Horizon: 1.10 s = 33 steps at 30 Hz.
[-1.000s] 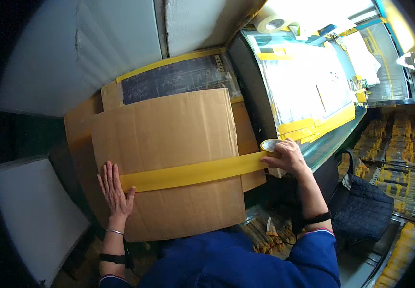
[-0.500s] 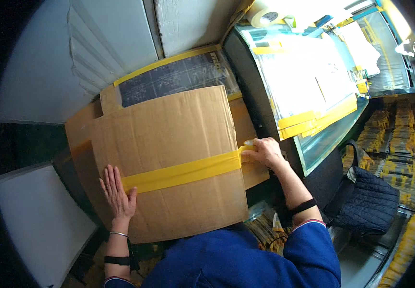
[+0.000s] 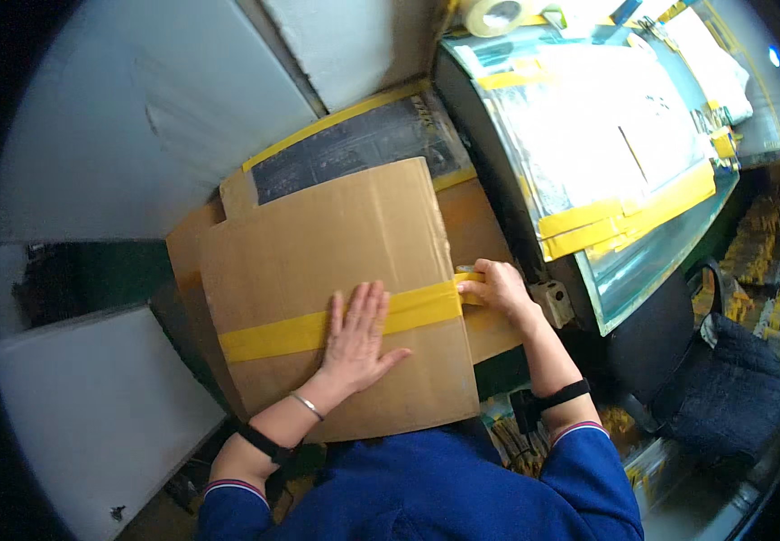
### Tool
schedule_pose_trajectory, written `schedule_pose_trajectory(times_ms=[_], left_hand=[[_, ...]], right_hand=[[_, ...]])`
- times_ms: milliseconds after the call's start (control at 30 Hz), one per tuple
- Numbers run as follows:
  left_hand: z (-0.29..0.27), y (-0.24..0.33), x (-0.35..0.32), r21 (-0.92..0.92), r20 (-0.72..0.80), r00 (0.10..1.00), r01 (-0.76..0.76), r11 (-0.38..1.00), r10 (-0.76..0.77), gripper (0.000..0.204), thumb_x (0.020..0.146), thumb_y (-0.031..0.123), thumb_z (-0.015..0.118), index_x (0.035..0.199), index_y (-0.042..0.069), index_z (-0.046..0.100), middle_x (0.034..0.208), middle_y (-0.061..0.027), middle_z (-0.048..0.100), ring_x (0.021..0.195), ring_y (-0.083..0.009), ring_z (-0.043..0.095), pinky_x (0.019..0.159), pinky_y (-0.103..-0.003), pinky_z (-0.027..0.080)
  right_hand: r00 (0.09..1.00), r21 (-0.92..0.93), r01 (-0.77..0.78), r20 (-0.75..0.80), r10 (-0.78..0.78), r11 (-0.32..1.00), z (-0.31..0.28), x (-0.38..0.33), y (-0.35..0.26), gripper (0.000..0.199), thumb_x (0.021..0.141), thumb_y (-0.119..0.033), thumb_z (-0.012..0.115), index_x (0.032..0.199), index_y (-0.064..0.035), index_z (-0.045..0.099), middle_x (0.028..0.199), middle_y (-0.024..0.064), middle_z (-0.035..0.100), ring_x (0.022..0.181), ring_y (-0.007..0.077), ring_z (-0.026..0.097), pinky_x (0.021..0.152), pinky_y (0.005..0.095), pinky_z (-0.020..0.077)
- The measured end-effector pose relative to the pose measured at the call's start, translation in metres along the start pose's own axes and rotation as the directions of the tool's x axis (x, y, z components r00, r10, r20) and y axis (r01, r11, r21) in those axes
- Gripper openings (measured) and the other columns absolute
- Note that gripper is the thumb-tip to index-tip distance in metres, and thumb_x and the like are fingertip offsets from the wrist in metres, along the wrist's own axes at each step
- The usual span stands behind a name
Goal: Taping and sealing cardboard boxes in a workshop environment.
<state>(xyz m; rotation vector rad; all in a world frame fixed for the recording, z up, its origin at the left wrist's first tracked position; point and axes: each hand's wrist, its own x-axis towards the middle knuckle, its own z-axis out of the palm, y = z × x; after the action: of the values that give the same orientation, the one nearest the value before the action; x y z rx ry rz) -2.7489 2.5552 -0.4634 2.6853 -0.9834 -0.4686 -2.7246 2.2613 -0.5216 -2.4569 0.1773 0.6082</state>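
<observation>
Evidently, the step in hand is smoothing: the left hand point(image 3: 358, 341), fingers slightly apart, lies flat on the yellow adhesive tape point(image 3: 268, 341) crossing the cardboard panel point(image 3: 318, 230) before the blue shirt point(image 3: 408, 491). The right hand point(image 3: 496, 287) has its fingers clamped on the tape just beyond the panel's right edge; the next move likely calls for steady tension there. The tape's long axis runs left to right, rising slightly rightward.

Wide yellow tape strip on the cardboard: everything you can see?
The wide yellow tape strip, plastic-looking, crosses the brown cardboard panel from left edge to right edge, rising slightly rightward. It looks mostly flat. The left hand lies open over its middle, hiding part; the right hand grips it just past the panel's right edge.
</observation>
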Motion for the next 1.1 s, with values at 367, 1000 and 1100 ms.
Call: schedule_pose_trajectory(times_ms=[367,1000,1100], left_hand=[[-0.012,0.05,0.089,0.182,0.022,0.89,-0.452,0.873,0.456,0.051,0.082,0.049,0.059,0.097,0.0,0.064,0.109,-0.0176,0.06,0.114,-0.0298,0.052,0.109,-0.048,0.028],[0.018,0.08,0.114,0.419,0.577,0.79,-0.505,0.755,0.208,0.094,0.085,0.071,0.033,0.115,-0.015,0.055,0.117,-0.0266,0.054,0.117,-0.0345,0.046,0.105,-0.044,0.028],[0.024,0.08,0.117,0.432,0.647,0.75,-0.506,0.746,0.133,0.098,0.083,0.075,0.027,0.118,-0.012,0.055,0.125,-0.0253,0.05,0.121,-0.0324,0.043,0.105,-0.044,0.026]], right_hand=[[0.946,0.071,0.318,-0.088,-0.312,0.945,0.019,0.001,0.011,0.05,0.068,-0.053,0.073,0.083,-0.0058,0.067,0.072,0.0178,0.064,0.073,0.0356,0.062,0.072,0.0436,0.0472],[0.974,0.144,0.175,-0.17,-0.15,0.974,0.051,0.014,0.075,0.062,0.067,-0.063,0.069,0.095,-0.0079,0.068,0.096,0.0156,0.062,0.097,0.033,0.055,0.088,0.0415,0.0435],[0.973,0.095,0.168,-0.173,-0.15,0.981,0.052,0.009,0.065,0.057,0.073,-0.06,0.066,0.097,-0.0087,0.067,0.097,0.0153,0.062,0.098,0.0337,0.056,0.088,0.0429,0.0436]])
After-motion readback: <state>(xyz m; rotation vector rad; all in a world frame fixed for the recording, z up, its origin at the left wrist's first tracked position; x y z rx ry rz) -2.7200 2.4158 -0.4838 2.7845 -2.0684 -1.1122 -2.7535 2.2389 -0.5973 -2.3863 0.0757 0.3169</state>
